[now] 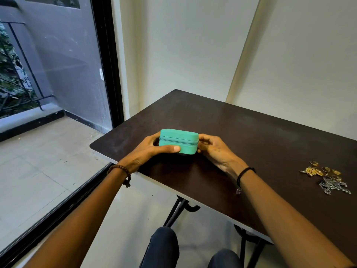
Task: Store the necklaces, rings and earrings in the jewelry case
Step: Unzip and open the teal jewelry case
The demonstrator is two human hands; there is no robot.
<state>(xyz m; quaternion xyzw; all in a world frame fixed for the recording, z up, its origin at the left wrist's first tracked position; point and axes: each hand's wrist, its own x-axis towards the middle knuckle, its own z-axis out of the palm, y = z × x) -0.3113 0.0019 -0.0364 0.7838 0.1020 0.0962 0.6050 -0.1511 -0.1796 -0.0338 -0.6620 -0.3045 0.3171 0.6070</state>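
Note:
A small turquoise jewelry case (181, 139) with its zipper closed is held just above the near left part of the dark table (251, 136). My left hand (148, 151) grips its left side, thumb along the front. My right hand (212, 149) pinches its right end at the zipper line. Far to the right lie gold rings (326, 170), a gold earring piece (312, 172) and a heap of silver jewelry (333, 185), all loose on the table.
The table stands in a wall corner, its near edge running diagonally. A glass door with a black frame (108, 74) is on the left. My knees (164, 246) show under the table beside its black folding legs (173, 211).

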